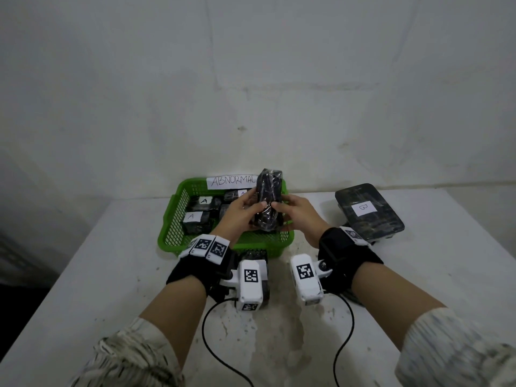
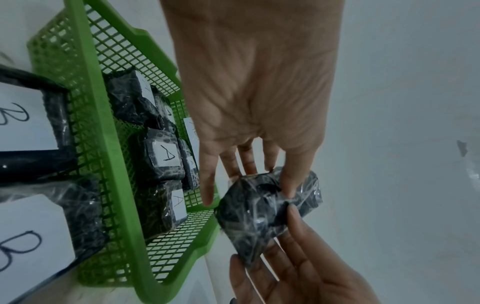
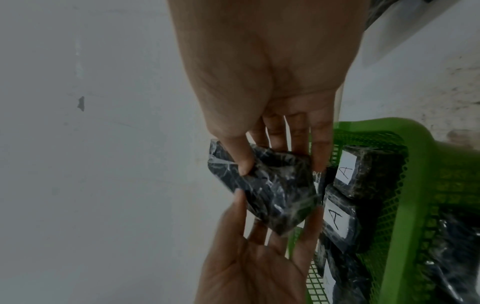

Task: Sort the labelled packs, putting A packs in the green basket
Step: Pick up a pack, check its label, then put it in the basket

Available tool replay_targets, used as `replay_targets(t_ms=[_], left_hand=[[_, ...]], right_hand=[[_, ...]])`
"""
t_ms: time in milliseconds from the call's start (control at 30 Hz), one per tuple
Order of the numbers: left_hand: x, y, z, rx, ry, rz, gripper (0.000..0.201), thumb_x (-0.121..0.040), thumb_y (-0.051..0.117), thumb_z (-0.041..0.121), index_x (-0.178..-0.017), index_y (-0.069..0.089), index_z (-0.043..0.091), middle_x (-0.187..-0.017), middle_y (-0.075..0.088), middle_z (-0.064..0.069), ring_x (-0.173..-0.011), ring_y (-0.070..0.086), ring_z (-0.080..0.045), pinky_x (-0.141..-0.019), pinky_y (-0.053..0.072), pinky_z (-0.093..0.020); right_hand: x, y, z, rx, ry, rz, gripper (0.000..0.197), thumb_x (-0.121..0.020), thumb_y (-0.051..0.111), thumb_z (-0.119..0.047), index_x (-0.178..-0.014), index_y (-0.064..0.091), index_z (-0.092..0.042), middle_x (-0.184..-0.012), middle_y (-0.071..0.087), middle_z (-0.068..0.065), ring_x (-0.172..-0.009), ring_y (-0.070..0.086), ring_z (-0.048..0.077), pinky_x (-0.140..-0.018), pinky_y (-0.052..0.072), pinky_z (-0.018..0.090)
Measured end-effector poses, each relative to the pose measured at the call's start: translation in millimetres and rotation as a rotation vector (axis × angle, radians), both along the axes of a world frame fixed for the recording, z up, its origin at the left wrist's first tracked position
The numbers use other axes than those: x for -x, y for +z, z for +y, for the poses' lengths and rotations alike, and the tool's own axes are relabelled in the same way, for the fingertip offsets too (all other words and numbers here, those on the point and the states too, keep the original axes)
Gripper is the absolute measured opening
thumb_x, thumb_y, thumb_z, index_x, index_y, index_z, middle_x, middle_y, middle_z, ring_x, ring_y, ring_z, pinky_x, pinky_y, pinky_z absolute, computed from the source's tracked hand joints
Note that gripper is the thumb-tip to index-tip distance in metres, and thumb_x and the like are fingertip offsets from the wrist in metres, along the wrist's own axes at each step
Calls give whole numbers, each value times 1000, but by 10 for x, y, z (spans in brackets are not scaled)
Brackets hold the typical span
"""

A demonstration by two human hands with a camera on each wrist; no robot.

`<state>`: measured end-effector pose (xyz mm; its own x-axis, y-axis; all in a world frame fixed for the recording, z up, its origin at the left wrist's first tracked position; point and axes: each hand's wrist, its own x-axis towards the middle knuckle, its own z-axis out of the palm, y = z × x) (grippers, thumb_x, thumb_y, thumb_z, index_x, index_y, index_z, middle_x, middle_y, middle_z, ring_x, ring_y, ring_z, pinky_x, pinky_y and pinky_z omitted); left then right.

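Note:
Both hands hold one black plastic-wrapped pack (image 1: 268, 201) upright above the green basket (image 1: 173, 219); its label is hidden. My left hand (image 1: 245, 210) pinches it from the left, thumb on the front face. My right hand (image 1: 293, 212) pinches it from the right. In the left wrist view the pack (image 2: 262, 211) sits between my left fingers (image 2: 291, 181) and the right hand (image 2: 298, 263). In the right wrist view the pack (image 3: 270, 193) is pinched by my right thumb and fingers (image 3: 240, 156). Several black packs labelled A (image 1: 199, 209) lie in the basket.
A paper sign reading ABNORMAL (image 1: 231, 181) is fixed to the basket's far wall. A stack of flat black packs labelled B (image 1: 368, 210) lies on the white table (image 1: 446, 261) to the right of the basket. A white wall stands close behind.

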<state>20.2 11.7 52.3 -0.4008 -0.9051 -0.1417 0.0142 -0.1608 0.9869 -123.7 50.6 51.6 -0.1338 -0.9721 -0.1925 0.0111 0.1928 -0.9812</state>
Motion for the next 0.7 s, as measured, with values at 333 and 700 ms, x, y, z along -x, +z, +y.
replay_targets(t_ms=[333, 700], left_hand=[[-4, -52, 1, 148, 87, -42, 47, -87, 58, -4, -124, 39, 18, -105, 52, -8, -86, 60, -14, -69, 57, -29], [53, -40, -3, 6, 129, -10, 46, -91, 58, 13, -131, 39, 8, -112, 50, -5, -103, 54, -19, -73, 52, -26]], right_hand=[[25, -69, 16, 75, 48, 128, 75, -78, 73, 0, -139, 35, -18, -103, 56, -7, -92, 61, 16, -65, 52, 25], [-18, -162, 88, 202, 24, 252, 25, -91, 62, -30, -111, 55, -16, -119, 47, 6, -105, 52, 17, -85, 42, 24]])
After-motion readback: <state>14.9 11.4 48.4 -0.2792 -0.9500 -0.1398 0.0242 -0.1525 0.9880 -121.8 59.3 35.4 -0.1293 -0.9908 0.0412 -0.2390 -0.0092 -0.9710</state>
